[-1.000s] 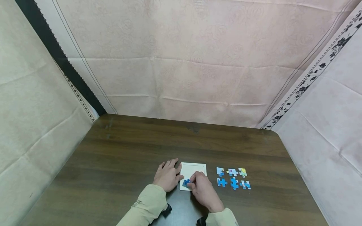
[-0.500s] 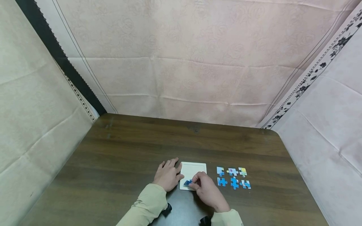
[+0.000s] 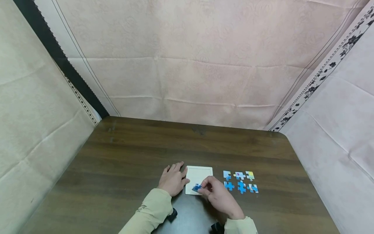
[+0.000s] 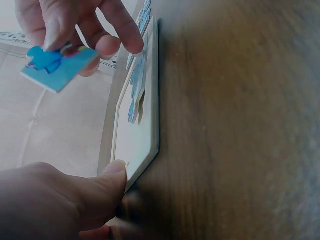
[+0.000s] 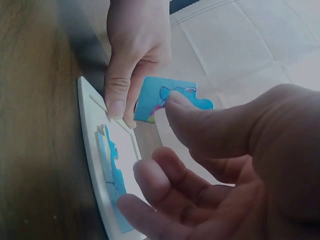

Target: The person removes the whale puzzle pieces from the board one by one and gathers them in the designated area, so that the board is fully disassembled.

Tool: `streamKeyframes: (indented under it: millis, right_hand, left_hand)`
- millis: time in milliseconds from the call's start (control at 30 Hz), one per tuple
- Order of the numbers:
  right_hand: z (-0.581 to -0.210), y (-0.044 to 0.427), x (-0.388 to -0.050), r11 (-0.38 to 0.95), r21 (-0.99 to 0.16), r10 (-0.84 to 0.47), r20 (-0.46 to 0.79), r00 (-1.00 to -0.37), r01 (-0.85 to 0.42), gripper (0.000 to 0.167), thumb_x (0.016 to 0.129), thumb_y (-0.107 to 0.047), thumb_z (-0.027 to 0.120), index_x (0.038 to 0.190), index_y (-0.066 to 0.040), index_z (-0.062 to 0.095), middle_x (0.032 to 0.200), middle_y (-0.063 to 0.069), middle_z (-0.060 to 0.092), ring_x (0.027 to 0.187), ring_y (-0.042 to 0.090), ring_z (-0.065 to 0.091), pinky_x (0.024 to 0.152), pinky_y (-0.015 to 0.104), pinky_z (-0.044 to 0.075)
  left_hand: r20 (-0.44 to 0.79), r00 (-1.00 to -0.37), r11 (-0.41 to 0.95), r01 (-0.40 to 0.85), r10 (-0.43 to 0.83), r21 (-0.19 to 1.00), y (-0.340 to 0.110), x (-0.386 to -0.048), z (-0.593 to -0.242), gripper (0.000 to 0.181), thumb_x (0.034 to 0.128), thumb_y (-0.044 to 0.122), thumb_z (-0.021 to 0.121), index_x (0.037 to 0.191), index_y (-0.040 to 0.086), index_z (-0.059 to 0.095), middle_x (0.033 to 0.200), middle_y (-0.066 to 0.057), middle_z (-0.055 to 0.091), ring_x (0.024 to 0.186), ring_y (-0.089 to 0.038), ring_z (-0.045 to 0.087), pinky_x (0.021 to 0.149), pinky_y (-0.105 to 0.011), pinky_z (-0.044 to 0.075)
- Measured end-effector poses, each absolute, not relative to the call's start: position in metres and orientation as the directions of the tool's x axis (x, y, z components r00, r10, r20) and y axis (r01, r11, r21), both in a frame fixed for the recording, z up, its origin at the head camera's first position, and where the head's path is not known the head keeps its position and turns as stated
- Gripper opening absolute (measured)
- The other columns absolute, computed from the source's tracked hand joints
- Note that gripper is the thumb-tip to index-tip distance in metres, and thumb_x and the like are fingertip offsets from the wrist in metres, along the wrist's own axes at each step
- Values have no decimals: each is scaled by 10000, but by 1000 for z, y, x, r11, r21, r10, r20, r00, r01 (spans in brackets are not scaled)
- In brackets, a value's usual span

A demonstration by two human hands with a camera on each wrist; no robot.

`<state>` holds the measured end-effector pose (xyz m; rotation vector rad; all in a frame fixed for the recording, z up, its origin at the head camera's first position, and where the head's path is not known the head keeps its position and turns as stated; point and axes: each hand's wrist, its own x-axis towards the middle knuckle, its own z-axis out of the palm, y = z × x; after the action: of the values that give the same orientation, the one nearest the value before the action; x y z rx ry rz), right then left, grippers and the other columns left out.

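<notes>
My right hand [image 3: 220, 196] pinches a blue jigsaw piece [image 5: 160, 97] between thumb and fingers. In the wrist views this piece is tilted and held above a white puzzle tray [image 3: 199, 172]. Blue joined pieces [image 5: 114, 175] lie inside the tray along one side; the right hand largely hides them in the head view. At the tray's left side rests my left hand [image 3: 172, 180], fingers extended and spread on the table. Its thumb [image 4: 116, 170] presses on the tray's rim in the left wrist view.
Right of the tray, several loose jigsaw pieces lie in two rows on the brown wooden table [image 3: 140, 146], among them a blue piece [image 3: 241, 187] and a yellow-topped piece [image 3: 250, 175]. Pale cloth [image 3: 190, 65] hangs behind the table and along both sides.
My right hand has shifted slightly right with the pinched jigsaw piece, and the piece has moved a little right over the tray. The left hand stays at the tray's left edge.
</notes>
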<state>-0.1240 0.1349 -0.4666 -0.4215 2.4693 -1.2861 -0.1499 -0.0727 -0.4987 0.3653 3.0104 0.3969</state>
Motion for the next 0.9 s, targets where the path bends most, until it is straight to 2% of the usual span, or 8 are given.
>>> streamKeyframes:
  millis: [500,633,900]
  right_hand:
    - [-465,142,-119,495,-864,-431,-151,-890,-93,173,924,-226,678,935,-92,567,837,39,564,682,191,507,545,267,445]
    - [-463,144,-119,501,-862,-424,-159,-892,-84,169,922,-230,679,936,-98,575,819,34,576,645,181,503,525,268,440]
    - [-459,154,-118,505,-861,-386,-164,-908,-59,163,923,-220,680,954,-96,579,833,23,590,677,184,527,548,275,471]
  left_hand:
    - [-58,-969,935,215,240,282,-72,-150,-499,547,938,453,607,1390,146,562,1486,-108,411,1339,-303,395,1084,-572,282]
    - [-56,-969,936,215,239,280,-72,-150,-498,548,938,457,604,1390,150,561,1486,-106,411,1338,-301,394,1083,-571,284]
    - [-47,-969,937,222,243,270,-73,-150,-499,542,944,454,597,1393,154,558,1483,-105,414,1338,-299,397,1079,-562,294]
